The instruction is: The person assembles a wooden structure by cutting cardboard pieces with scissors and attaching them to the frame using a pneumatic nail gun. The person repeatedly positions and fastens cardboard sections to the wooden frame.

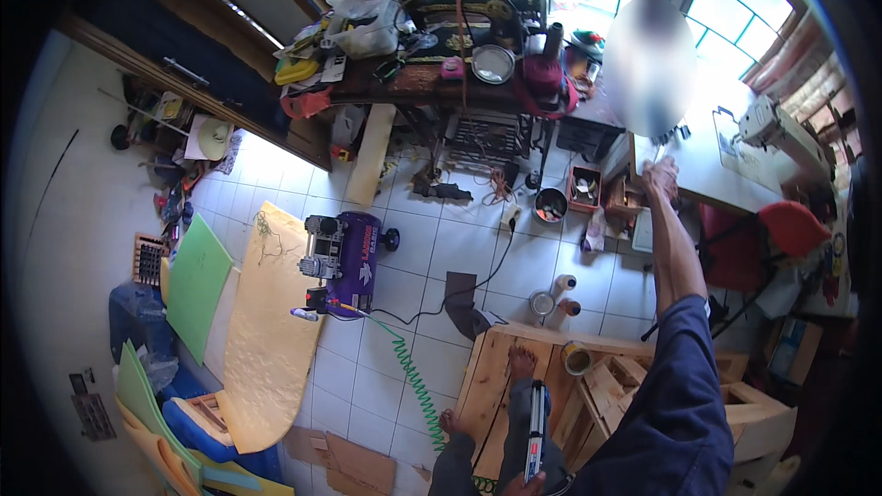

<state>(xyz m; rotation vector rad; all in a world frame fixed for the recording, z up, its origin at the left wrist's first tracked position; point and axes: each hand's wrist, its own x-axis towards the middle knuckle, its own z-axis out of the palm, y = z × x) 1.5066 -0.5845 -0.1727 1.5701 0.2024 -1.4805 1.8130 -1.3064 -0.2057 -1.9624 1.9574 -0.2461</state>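
My right arm stretches far forward, and my right hand [661, 178] is at the near left edge of the white-topped table [712, 170]. Its fingers look bent together; what they hold, if anything, is too small to make out. Just beyond it, small dark items [678, 135] lie on the tabletop. Low in the picture, my left hand [524, 485] is closed around a long silver and black tool [535, 432], which looks like an air stapler. The tool stands over my leg, and part of that hand is cut off by the lower edge.
A purple air compressor [354, 262] stands left of centre, with a green coiled hose [411, 372] running toward me. My feet rest on a wooden frame [487, 367] holding a can [576, 358]. Bottles [567, 283], a pot [550, 206], a red chair [792, 228] and foam sheets [271, 331] stand around.
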